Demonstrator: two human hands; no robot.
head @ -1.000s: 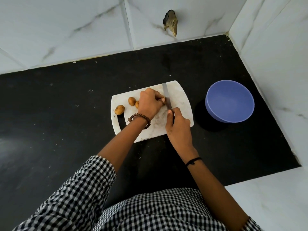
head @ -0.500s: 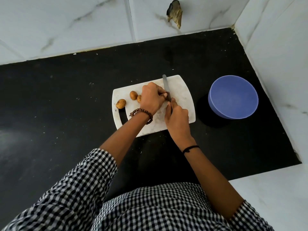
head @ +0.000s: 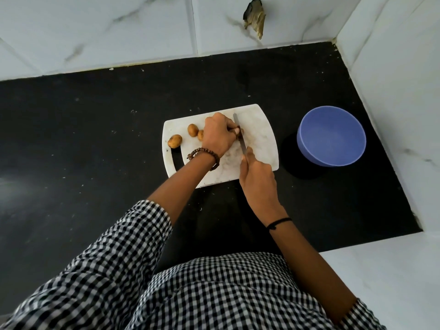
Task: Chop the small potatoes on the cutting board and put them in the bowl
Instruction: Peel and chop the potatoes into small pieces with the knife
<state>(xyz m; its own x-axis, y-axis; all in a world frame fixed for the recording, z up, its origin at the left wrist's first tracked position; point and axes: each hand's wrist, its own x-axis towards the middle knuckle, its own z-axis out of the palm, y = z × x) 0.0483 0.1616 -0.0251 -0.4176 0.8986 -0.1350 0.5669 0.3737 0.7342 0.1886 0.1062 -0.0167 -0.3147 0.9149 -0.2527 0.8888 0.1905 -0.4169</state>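
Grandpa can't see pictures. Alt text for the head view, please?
A left hand holds a small brown potato on a white plastic cutting board while the right hand cuts it with a steel knife. Three more potatoes lie left, a blue bowl right.

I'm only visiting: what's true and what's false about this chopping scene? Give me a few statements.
1. The right hand holds the knife. True.
2. The bowl holds chopped pieces. False: it looks empty.
3. Three potatoes lie on the board beside the left hand. True.
4. The bowl stands on the board. False: it stands on the counter, apart from the board.
5. The left hand lies flat on the counter. False: it grips a potato at the blade.
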